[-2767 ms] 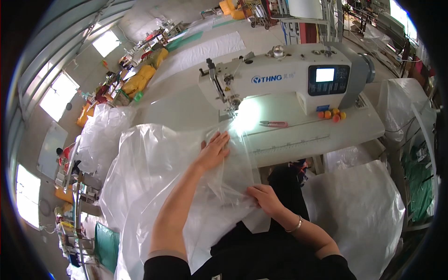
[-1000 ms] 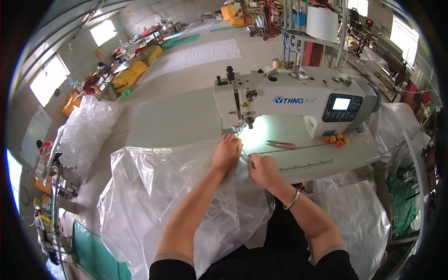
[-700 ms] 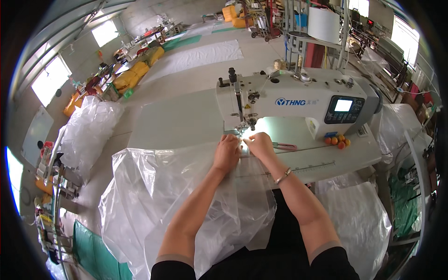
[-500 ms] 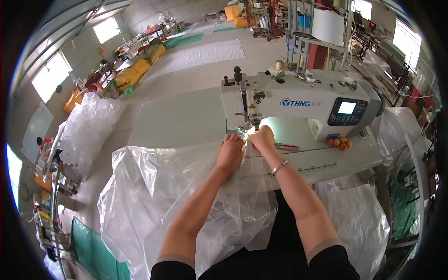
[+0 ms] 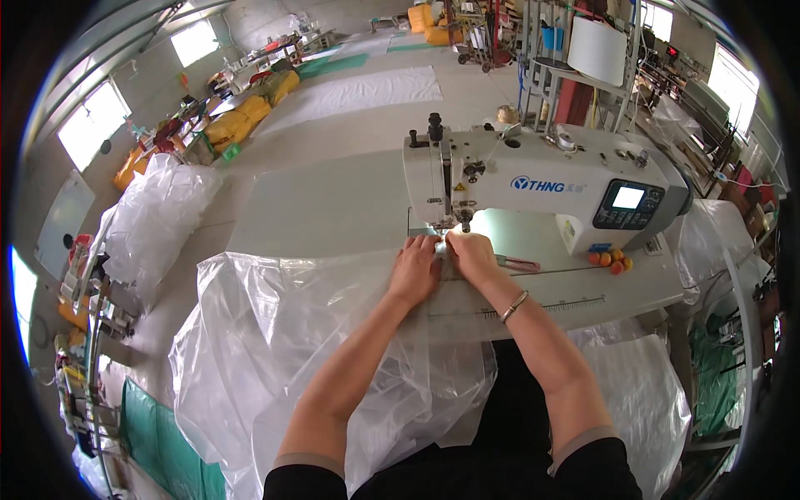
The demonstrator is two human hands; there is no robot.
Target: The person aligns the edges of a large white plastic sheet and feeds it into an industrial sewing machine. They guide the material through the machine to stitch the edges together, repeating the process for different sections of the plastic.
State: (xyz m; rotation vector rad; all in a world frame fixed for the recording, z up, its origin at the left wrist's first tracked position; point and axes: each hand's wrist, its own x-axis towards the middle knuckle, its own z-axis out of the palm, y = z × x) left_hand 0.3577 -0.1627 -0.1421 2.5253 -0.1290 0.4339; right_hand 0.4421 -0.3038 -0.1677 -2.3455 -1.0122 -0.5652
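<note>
A white sewing machine (image 5: 533,171) with a lit display stands on a pale table (image 5: 325,208). Under its needle area my two hands meet at the edge of a clear plastic sheet (image 5: 275,333), which drapes off the table's front over my lap. My left hand (image 5: 417,271) is closed, fingers bent, on the sheet just left of the presser foot. Close beside it, my right hand (image 5: 472,257) is pinched at the sheet's edge; its fingertips are partly hidden. A metal bracelet (image 5: 514,307) circles my right wrist.
Red-handled thread snips (image 5: 518,264) lie right of my right hand. Several small orange fruits (image 5: 615,260) sit by the machine's base. More clear plastic (image 5: 629,400) hangs at the right, and a bundle of it (image 5: 162,221) stands at the left. A large white thread cone (image 5: 597,52) is behind the machine.
The view has shifted slightly, so the machine sits a little further right. My right hand has come down a little from beside the needle toward the left hand. Both hands stay at the sheet.
</note>
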